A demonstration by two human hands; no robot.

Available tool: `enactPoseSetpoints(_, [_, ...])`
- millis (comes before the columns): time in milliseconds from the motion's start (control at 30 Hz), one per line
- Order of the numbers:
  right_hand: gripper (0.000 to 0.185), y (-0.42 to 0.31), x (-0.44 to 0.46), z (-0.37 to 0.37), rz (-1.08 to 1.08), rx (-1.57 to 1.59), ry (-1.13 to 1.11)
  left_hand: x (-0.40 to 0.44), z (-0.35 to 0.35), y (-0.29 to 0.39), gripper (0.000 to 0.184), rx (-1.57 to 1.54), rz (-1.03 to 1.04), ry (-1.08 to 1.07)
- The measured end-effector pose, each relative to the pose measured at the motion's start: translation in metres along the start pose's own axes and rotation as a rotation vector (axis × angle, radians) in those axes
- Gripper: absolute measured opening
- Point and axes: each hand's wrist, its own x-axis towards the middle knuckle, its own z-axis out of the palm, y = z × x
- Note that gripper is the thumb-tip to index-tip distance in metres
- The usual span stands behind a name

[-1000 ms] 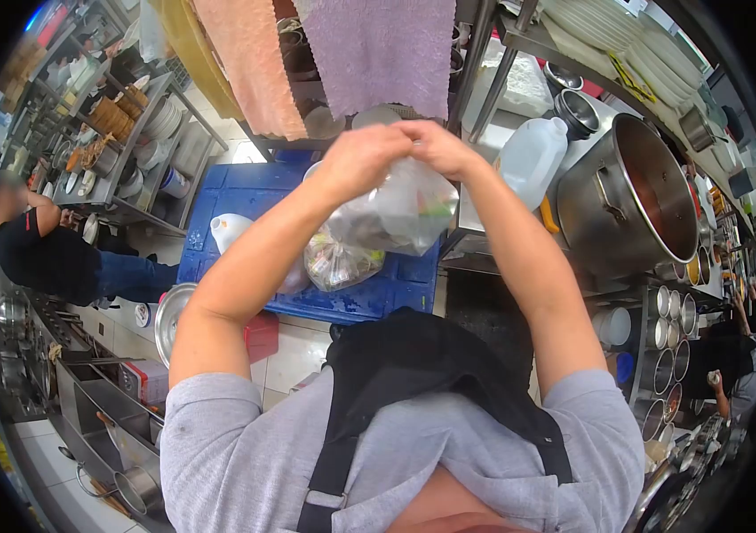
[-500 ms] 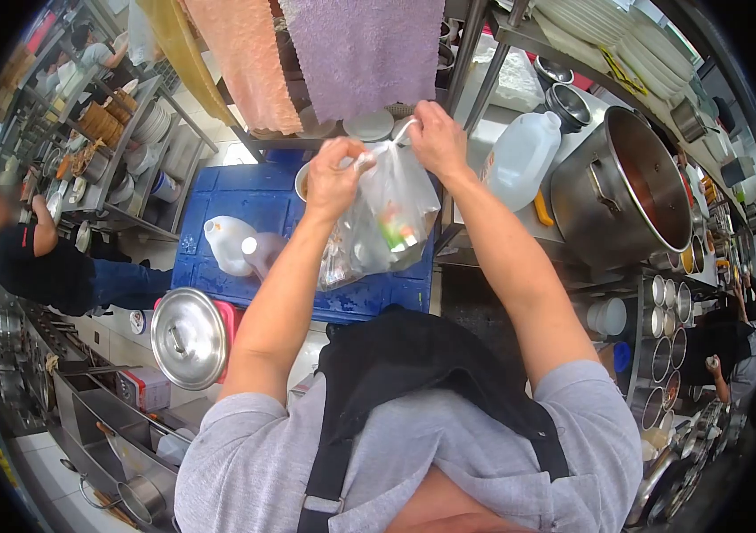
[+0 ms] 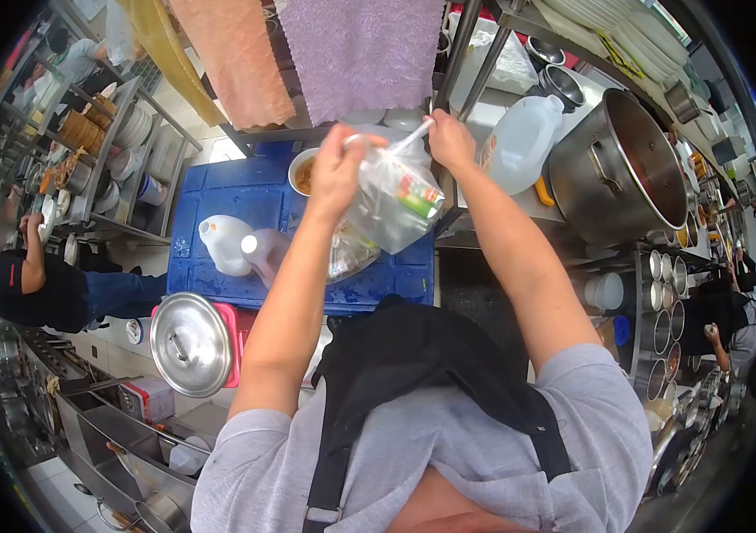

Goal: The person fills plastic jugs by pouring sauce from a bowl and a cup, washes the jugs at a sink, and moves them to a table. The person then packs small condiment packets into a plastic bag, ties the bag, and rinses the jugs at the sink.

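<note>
A clear plastic bag with a green and red print hangs tilted above the blue work surface. My left hand is closed on the bag's gathered top. Opposite it, my right hand pinches a stretched white strip of the same bag. Below the bag, a second clear bag lies on the blue surface, its contents hard to make out. A white bowl with brownish food stands just beyond my left wrist. Two plastic jugs, one white and one greyish, are left of my forearm.
A large steel pot and a translucent jug stand on the right counter. Towels hang ahead. A steel lid rests on a pink container at lower left. Another person stands at the left.
The printed bag has swung up and to the right, tilting and uncovering the second bag and more of the bowl. Both hands keep hold, with the strip stretched between them.
</note>
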Motion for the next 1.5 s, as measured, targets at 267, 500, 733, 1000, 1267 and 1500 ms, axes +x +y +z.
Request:
enactPoseSetpoints(267, [0.029,0.035,0.0,0.016,0.269,-0.106,-0.132,-0.06,0.026,-0.009,0.018,0.26,-0.216,-0.27])
enactPoseSetpoints(500, [0.028,0.041,-0.02,0.014,0.327,0.033,0.04,-0.08,0.022,0.001,0.019,0.135,-0.285,-0.284])
enactPoseSetpoints(733, [0.061,-0.027,-0.026,-0.069,-0.043,1.508,-0.886,0.004,0.021,0.027,0.019,0.526,0.084,-0.04])
enactPoseSetpoints(1000, [0.051,-0.022,-0.01,-0.085,-0.041,1.125,-0.899,0.019,0.045,-0.036,0.02,0.04,-0.175,-0.135])
enactPoseSetpoints(1267, [0.036,-0.016,-0.017,-0.085,0.209,1.122,-0.651,-0.004,0.058,-0.058,0.015,0.129,-0.293,-0.155])
enactPoseSetpoints(1500, [0.028,-0.059,-0.02,-0.094,-0.313,0.489,-0.232,-0.009,0.068,-0.026,0.017,0.316,-0.423,-0.258])
